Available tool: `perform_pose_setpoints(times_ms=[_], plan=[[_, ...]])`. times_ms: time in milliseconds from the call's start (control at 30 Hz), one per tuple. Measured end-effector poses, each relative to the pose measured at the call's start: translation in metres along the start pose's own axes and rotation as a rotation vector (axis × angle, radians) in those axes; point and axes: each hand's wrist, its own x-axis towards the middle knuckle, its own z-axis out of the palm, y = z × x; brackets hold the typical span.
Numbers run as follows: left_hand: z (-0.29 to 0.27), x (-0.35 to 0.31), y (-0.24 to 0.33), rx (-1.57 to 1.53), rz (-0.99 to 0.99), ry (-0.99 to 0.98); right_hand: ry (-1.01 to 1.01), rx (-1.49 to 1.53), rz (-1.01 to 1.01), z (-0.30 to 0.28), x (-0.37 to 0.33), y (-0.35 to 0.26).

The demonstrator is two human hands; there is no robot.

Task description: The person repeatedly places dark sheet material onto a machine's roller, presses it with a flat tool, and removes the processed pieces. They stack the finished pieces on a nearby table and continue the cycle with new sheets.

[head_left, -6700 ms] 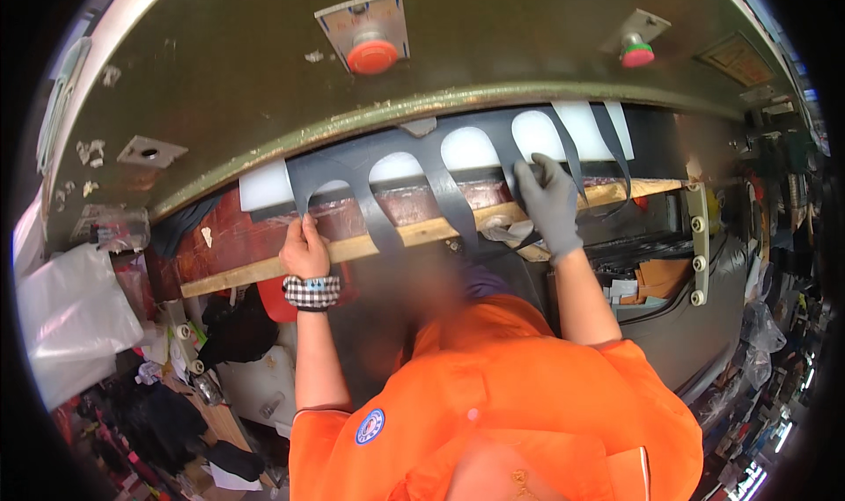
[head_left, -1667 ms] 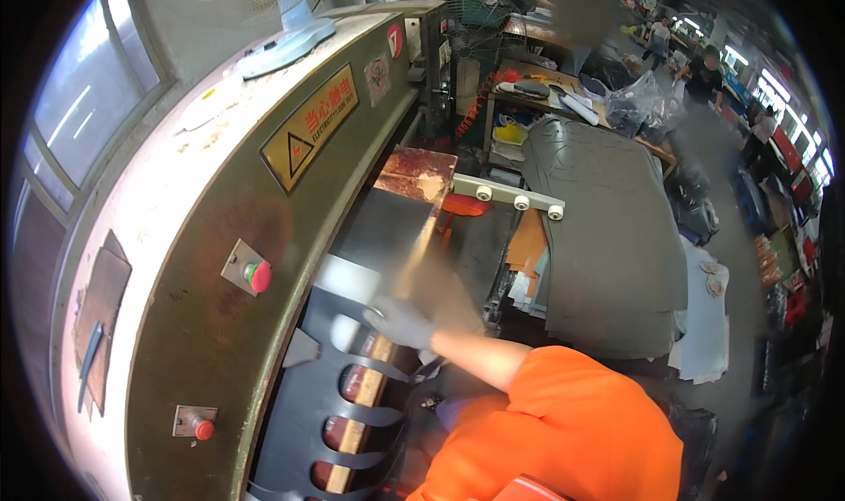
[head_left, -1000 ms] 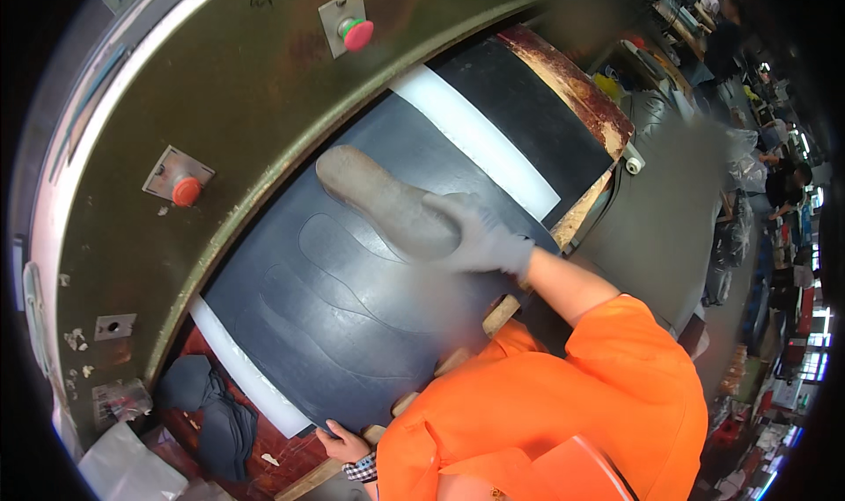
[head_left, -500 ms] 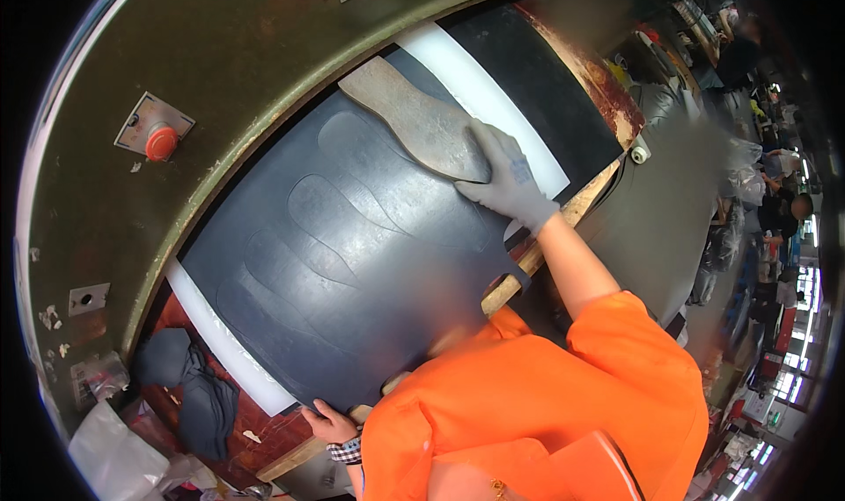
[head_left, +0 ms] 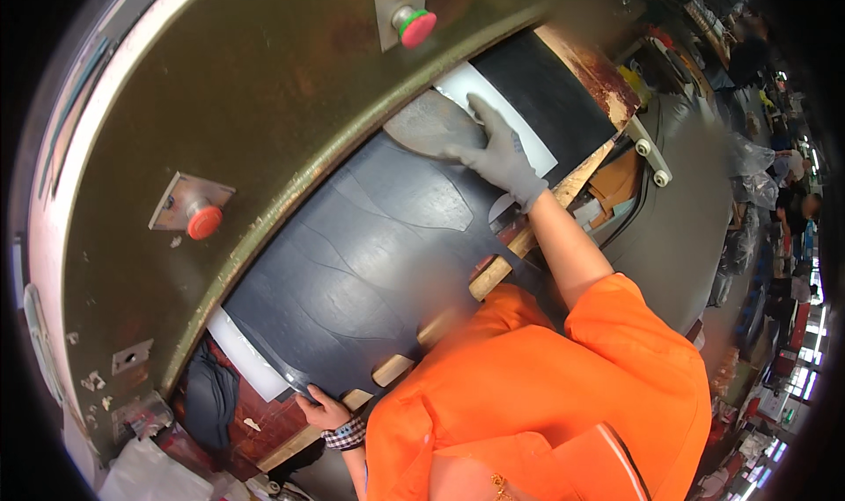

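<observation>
A dark blue-grey rubber-like sheet (head_left: 352, 263) lies over a white board (head_left: 251, 356), marked with several sole-shaped outlines. My right hand (head_left: 506, 158), in a grey glove, grips the rounded end of a sole-shaped cutting die (head_left: 431, 127), thumb on its near edge and fingers along the right side. The die rests flat on the sheet; its far end is hidden beneath the green machine head. My bare left hand (head_left: 326, 410) pinches the sheet's near left corner, with a checked cuff at the wrist.
The green machine head (head_left: 290, 87) overhangs the sheet and carries a red button (head_left: 204, 222) and a red-green button (head_left: 415, 27). Dark cut pieces (head_left: 209, 400) lie on the red-brown table (head_left: 264, 423) at left. A black sheet (head_left: 550, 105) lies at right. Cut-out notches edge the sheet's near side.
The die has slid away from me, partly under the machine head, with my right hand on it. The machine head covers more of the sheet. My left hand stays at the corner.
</observation>
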Motion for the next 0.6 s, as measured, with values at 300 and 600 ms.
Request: perform_pose_setpoints(times_ms=[300, 600], plan=[[0.035, 0.104, 0.01, -0.01, 0.184, 0.127, 0.494, -0.172, -0.231, 0.06, 0.126, -0.07], [0.03, 0.146, 0.006, 0.102, 0.151, 0.069, 0.308, -0.052, -0.117, 0.025, 0.081, -0.053]])
